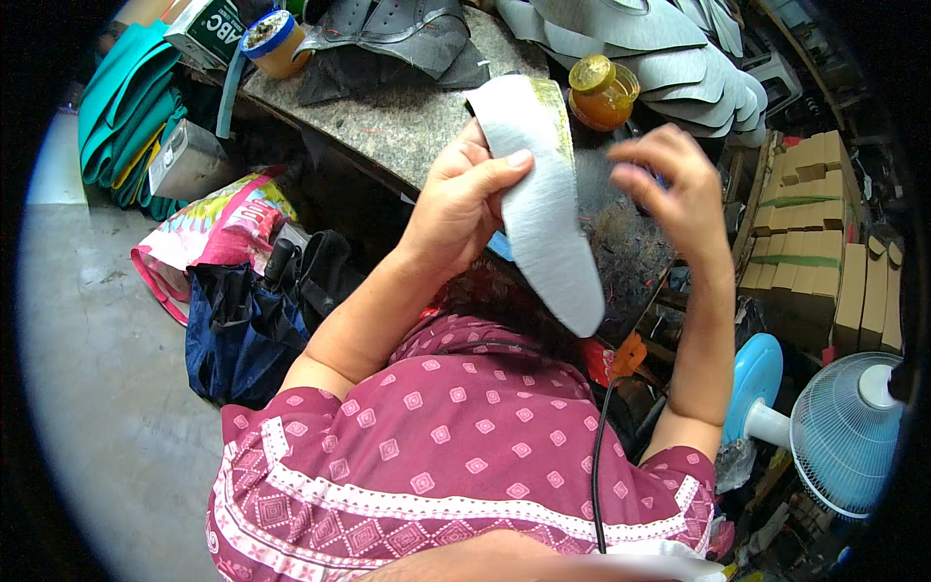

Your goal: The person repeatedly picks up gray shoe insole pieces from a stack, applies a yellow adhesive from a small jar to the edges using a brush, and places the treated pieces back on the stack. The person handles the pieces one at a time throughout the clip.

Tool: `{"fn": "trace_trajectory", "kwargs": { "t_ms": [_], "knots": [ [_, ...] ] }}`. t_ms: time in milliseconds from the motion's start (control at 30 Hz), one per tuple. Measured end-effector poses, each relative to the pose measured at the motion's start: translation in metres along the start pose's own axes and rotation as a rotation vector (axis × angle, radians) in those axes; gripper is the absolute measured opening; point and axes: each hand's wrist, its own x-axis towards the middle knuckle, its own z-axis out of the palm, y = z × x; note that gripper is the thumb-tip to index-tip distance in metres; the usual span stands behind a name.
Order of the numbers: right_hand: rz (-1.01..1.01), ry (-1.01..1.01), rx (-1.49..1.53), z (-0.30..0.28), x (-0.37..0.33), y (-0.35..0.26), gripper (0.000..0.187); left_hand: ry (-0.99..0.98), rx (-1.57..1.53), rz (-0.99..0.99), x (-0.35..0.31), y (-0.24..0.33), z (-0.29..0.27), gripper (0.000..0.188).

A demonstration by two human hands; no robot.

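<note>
My left hand (461, 184) grips a grey insole-shaped sheet (548, 228) near its upper end, thumb on top and fingers beneath. The wide end points up and the rounded narrower end hangs down toward my lap. A yellowish, wet-looking smear runs along its upper right edge. To the right of the piece my right hand (679, 189) is raised, fingers loosely bent and apart, the fingertips blurred by motion. Nothing shows between them. Just above that hand stands a jar of amber liquid (606, 107) with a gold-coloured top.
Black shoe uppers (388, 39) lie on the worn worktable (359, 121), beside a blue-rimmed tub (274, 44). Many grey cut sheets (669, 58) are stacked at the far right. Boxes of tan pieces (800, 213) and a fan (849, 432) stand right; bags (233, 320) sit left.
</note>
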Motion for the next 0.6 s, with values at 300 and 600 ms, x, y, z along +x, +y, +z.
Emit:
{"fn": "trace_trajectory", "kwargs": {
  "t_ms": [300,600],
  "knots": [
    [0.085,-0.099,-0.720,0.021,0.071,0.049,0.054,-0.039,-0.188,-0.177,-0.002,-0.002,0.001,0.045],
    [0.115,0.060,-0.685,0.005,0.058,0.044,0.047,-0.056,0.154,-0.095,0.001,-0.015,0.000,0.038]
  ]
}}
